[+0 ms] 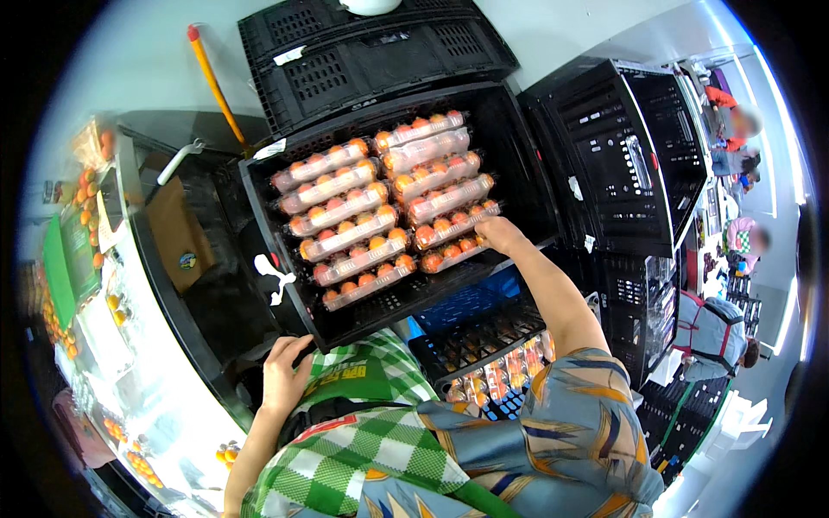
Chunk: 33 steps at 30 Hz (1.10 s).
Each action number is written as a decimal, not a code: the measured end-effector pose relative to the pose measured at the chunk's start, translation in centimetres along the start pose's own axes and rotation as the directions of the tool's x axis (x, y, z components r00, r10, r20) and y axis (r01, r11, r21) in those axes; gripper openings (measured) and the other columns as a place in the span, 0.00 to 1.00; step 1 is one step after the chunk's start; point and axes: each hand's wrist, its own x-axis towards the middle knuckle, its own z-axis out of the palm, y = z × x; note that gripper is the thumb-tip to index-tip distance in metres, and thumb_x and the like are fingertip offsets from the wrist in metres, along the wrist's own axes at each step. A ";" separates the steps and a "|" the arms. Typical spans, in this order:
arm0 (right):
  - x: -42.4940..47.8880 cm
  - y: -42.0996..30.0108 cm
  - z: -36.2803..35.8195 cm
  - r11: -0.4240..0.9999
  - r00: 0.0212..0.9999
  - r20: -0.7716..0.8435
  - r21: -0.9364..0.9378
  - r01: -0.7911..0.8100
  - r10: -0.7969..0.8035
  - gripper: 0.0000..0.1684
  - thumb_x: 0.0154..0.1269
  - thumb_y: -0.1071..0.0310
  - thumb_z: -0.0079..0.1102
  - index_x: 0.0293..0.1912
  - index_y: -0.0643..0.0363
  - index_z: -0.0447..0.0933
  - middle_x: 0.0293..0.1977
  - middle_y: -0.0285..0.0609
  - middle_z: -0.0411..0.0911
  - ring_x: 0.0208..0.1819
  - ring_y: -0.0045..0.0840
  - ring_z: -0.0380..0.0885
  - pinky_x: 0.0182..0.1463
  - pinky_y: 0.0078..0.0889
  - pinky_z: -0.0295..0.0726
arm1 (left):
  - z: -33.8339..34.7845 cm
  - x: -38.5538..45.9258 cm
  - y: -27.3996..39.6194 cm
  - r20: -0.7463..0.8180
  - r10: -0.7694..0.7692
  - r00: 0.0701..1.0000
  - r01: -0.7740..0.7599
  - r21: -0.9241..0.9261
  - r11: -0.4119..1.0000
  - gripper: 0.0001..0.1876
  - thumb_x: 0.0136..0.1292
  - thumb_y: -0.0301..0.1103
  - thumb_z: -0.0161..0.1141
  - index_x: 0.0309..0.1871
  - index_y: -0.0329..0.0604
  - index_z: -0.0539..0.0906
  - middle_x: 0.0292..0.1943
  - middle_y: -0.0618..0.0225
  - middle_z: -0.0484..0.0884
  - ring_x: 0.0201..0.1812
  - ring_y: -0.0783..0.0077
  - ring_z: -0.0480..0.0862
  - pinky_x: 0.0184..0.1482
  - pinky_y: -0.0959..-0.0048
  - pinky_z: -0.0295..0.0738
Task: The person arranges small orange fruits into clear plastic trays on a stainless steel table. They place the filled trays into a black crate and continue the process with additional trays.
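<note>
A black plastic crate (269, 223) in front of me holds two columns of clear plastic packs of red and orange tomatoes (343, 223), stacked on edge. My right hand (502, 235) reaches into the crate's near right part. Its fingers close on the right end of the nearest tomato pack (453, 254) in the right column; the fingertips are partly hidden. My left hand (283, 372) is by the crate's near left corner, its fingers apart and holding nothing. Whether a fingertip touches the corner is hard to tell.
Behind stand stacked black crates (382, 55); more crates (602, 155) are at the right. A blue crate (476, 304) with packed tomatoes sits below my right arm. On the left runs a bright worktable (162, 362) with loose tomatoes. People (715, 330) are farther right.
</note>
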 end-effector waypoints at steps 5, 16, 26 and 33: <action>0.0 -4.6 -4.5 0.990 0.993 -0.011 0.080 -0.117 0.118 0.08 0.51 0.67 0.60 0.33 0.56 0.78 0.33 0.44 0.78 0.38 0.39 0.79 0.41 0.40 0.78 | -2.2 -2.9 -0.7 -0.148 -0.141 0.979 0.137 -0.036 0.990 0.16 0.53 0.19 0.59 0.47 0.37 0.81 0.36 0.60 0.79 0.35 0.67 0.81 0.38 0.74 0.74; 3.4 -9.8 -4.5 0.980 0.986 -0.067 0.134 -0.145 0.155 0.22 0.62 0.52 0.53 0.49 0.55 0.74 0.47 0.50 0.76 0.51 0.42 0.74 0.55 0.45 0.72 | -3.3 -7.9 -3.6 -0.352 -0.309 0.883 0.271 -0.155 0.950 0.14 0.56 0.19 0.57 0.47 0.34 0.81 0.35 0.61 0.79 0.37 0.70 0.82 0.42 0.75 0.76; 11.5 -8.6 -5.0 0.979 0.904 -0.384 -0.003 -0.203 0.186 0.26 0.64 0.50 0.51 0.55 0.57 0.71 0.61 0.47 0.66 0.60 0.40 0.67 0.62 0.45 0.65 | -2.4 -9.7 -4.2 -0.429 -0.370 0.824 0.302 -0.222 0.927 0.14 0.56 0.20 0.57 0.47 0.33 0.80 0.35 0.61 0.80 0.36 0.71 0.82 0.43 0.75 0.76; 16.0 -7.1 -9.6 0.979 0.850 -0.486 0.119 -0.166 0.204 0.26 0.60 0.56 0.57 0.56 0.54 0.69 0.63 0.44 0.61 0.64 0.37 0.60 0.64 0.50 0.62 | -2.0 -10.6 -3.6 -0.447 -0.420 0.790 0.340 -0.251 0.906 0.14 0.57 0.20 0.57 0.47 0.33 0.80 0.35 0.61 0.79 0.37 0.71 0.82 0.43 0.76 0.76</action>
